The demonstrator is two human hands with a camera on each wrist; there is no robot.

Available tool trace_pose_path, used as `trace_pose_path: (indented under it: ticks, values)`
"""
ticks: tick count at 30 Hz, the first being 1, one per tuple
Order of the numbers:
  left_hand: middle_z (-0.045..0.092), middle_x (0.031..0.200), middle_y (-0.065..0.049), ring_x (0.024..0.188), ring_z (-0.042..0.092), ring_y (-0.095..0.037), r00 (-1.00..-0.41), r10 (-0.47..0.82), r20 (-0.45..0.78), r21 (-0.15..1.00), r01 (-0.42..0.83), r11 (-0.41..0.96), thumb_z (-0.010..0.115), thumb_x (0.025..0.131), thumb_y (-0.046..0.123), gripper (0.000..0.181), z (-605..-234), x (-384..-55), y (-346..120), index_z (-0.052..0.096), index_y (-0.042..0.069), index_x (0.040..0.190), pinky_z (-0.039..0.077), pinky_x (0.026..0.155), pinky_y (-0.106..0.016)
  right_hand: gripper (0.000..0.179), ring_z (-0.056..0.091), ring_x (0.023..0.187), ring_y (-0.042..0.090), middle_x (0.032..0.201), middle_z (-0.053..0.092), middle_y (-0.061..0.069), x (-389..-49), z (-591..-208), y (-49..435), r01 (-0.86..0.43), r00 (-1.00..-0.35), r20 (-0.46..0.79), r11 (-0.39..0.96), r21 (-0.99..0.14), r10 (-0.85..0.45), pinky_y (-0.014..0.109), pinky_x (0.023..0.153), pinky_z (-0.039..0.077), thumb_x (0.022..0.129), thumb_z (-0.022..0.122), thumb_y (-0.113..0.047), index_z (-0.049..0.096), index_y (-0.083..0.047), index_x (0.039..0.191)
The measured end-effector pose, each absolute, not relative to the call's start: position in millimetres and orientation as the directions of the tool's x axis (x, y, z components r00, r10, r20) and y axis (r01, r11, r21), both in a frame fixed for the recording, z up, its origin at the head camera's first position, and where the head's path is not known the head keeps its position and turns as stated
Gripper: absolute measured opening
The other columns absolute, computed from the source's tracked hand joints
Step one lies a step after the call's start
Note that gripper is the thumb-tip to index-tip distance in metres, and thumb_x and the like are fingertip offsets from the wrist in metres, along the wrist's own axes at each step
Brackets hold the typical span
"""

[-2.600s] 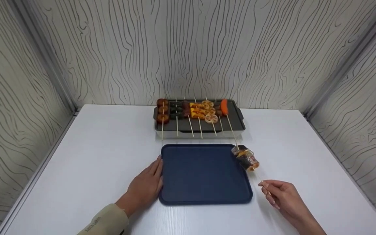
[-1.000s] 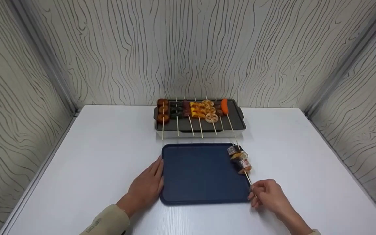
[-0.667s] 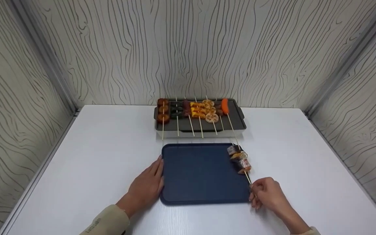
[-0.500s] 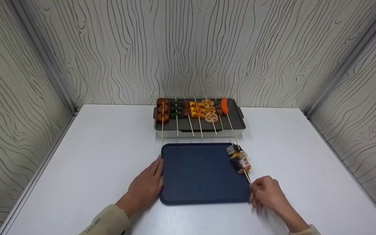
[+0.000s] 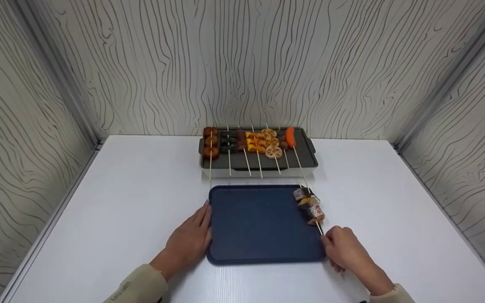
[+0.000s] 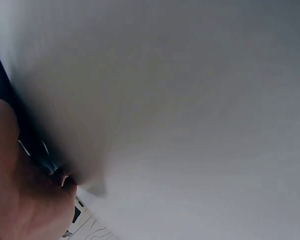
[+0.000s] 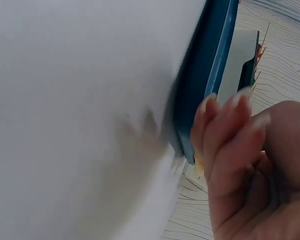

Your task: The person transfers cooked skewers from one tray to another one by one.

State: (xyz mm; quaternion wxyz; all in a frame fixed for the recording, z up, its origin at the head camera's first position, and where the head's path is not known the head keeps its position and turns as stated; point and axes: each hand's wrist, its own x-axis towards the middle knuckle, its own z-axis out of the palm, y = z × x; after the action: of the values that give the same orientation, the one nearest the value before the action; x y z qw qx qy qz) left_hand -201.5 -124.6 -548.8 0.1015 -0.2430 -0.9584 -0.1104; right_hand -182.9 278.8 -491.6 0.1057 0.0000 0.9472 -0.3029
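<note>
The bench (image 5: 120, 189) carries a blue tray (image 5: 259, 227) in front of a griddle (image 5: 221, 163), which stands midway along the bench's rear edge.

The left hand (image 5: 187, 242) rests against the tray's left edge; its fingers (image 5: 202, 215) are extended and close together.

The dark-wrapped skewer (image 5: 312, 210) lies along the tray's right edge. Its food pieces overlap that edge near the rear right corner; the stick slants toward the front right corner.

The right hand (image 5: 344, 248) is positioned at the tray's right edge near the front right corner, at the stick's near end. Its fingers (image 7: 230, 130) are curled; whether they pinch the stick cannot be told.

The griddle holds seven skewers side by side, including lotus slices (image 5: 273, 152) and, rightmost, an orange sausage (image 5: 290, 137), its stick projecting past the front edge.
</note>
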Motion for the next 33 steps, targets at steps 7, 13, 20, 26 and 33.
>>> trace_pose_path:
  ticks: [7, 13, 20, 26, 33]
  values:
    - [0.034, 0.163, -0.019, 0.147, 0.04, -0.032, -0.877, 0.432, 0.209, 0.19, 0.47, 0.862, 0.043, 0.109, 0.027, 0.057, -543, -200, -124, 0.037, -0.007, 0.154, 0.04, 0.116, -0.042, 0.027, 0.048, 0.035, 0.009, 0.045, 0.052, -0.001, -183, -491, 277, 0.022, -0.989, -0.137, 0.869, -0.494, -0.053, 0.023, 0.038, 0.037, 0.098, 0.061, -0.007, 0.067, -0.009, 0.072]
    - [0.036, 0.162, -0.021, 0.145, 0.042, -0.034, -0.87, 0.437, 0.229, 0.205, 0.482, 0.852, 0.043, 0.109, 0.025, 0.056, -537, -198, -122, 0.038, -0.009, 0.153, 0.041, 0.115, -0.043, 0.021, 0.05, 0.066, 0.018, 0.067, 0.053, 0.003, -184, -490, 279, -0.04, -0.993, -0.084, 0.915, -0.4, -0.08, 0.035, 0.056, 0.044, 0.096, 0.064, -0.009, 0.071, -0.007, 0.076]
    - [0.035, 0.162, -0.02, 0.145, 0.042, -0.034, -0.868, 0.436, 0.239, 0.212, 0.485, 0.849, 0.039, 0.111, 0.028, 0.056, -542, -198, -123, 0.037, -0.008, 0.154, 0.042, 0.114, -0.045, 0.026, 0.052, 0.059, 0.017, 0.06, 0.054, 0.002, -184, -491, 281, -0.006, -0.992, -0.112, 0.91, -0.414, -0.058, 0.033, 0.054, 0.043, 0.098, 0.064, -0.012, 0.07, -0.009, 0.073]
    - [0.035, 0.162, -0.021, 0.146, 0.04, -0.034, -0.881, 0.429, 0.2, 0.217, 0.466, 0.857, 0.045, 0.109, 0.024, 0.056, -537, -197, -122, 0.038, -0.009, 0.153, 0.041, 0.116, -0.044, 0.028, 0.052, 0.043, 0.014, 0.053, 0.054, 0.0, -183, -493, 282, 0.016, -0.991, -0.127, 0.904, -0.428, -0.042, 0.029, 0.045, 0.041, 0.099, 0.064, -0.013, 0.071, -0.009, 0.072]
    - [0.035, 0.162, -0.021, 0.147, 0.04, -0.034, -0.887, 0.43, 0.169, 0.214, 0.459, 0.862, 0.044, 0.108, 0.023, 0.056, -532, -197, -121, 0.037, -0.009, 0.153, 0.039, 0.117, -0.044, 0.025, 0.052, 0.046, 0.014, 0.055, 0.056, -0.001, -183, -492, 282, 0.03, -0.991, -0.134, 0.904, -0.426, -0.03, 0.03, 0.047, 0.042, 0.098, 0.065, -0.014, 0.073, -0.009, 0.075]
